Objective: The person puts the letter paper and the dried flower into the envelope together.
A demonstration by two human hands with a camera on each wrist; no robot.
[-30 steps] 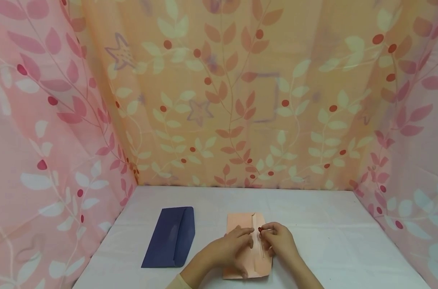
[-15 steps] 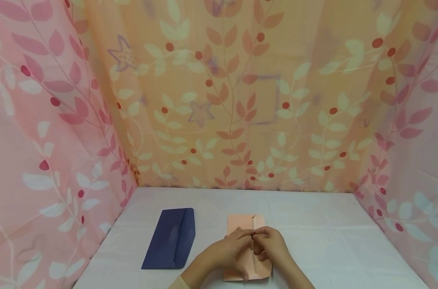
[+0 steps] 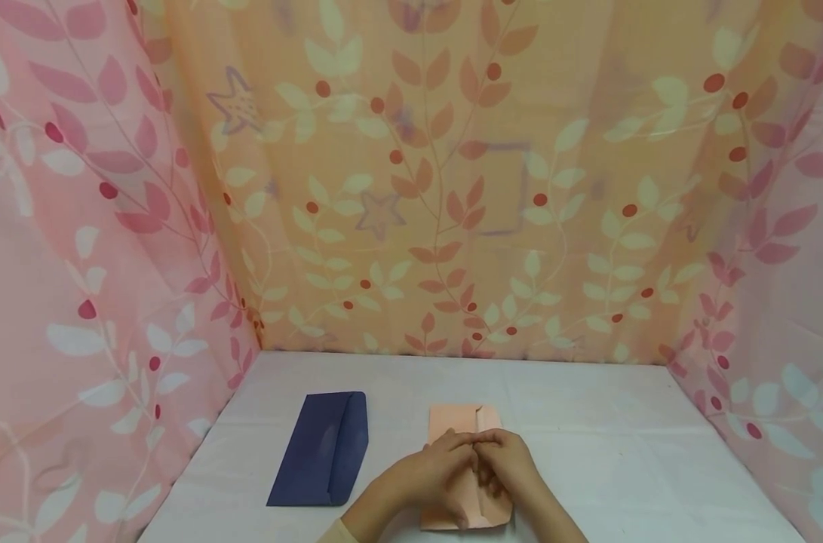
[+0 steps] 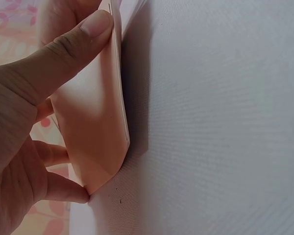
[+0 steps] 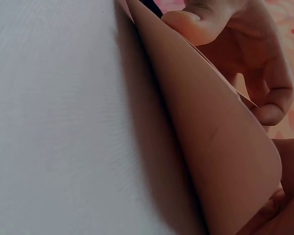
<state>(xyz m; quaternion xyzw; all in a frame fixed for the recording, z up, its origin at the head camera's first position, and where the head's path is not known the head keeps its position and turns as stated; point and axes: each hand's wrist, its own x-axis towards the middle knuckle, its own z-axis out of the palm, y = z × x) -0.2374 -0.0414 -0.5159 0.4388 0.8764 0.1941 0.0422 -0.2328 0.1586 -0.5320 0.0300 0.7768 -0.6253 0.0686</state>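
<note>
A peach envelope [image 3: 452,416] lies on the white table, its flap side up and flap unfolded to the right. My left hand [image 3: 433,471] spans it. In the left wrist view the thumb [image 4: 83,36] lies over one edge of the envelope [image 4: 95,129], and fingertips touch the opposite edge. My right hand [image 3: 509,464] has its fingers curled over the flap side, thumb and index tips close together beside the left fingertips. The small dark red thing it pinched is hidden behind the fingers now. Only part of the right hand [image 5: 291,213] shows in the right wrist view.
A dark blue envelope [image 3: 309,452] rests to the left of the hands, flap unfolded to the right. The white table [image 3: 608,430] extends to both sides and behind. Patterned curtains [image 3: 397,256] enclose the back and sides.
My right hand has moved left, bringing the small dark red thing to the left fingertips and out of sight. My left hand and both envelopes have hardly moved.
</note>
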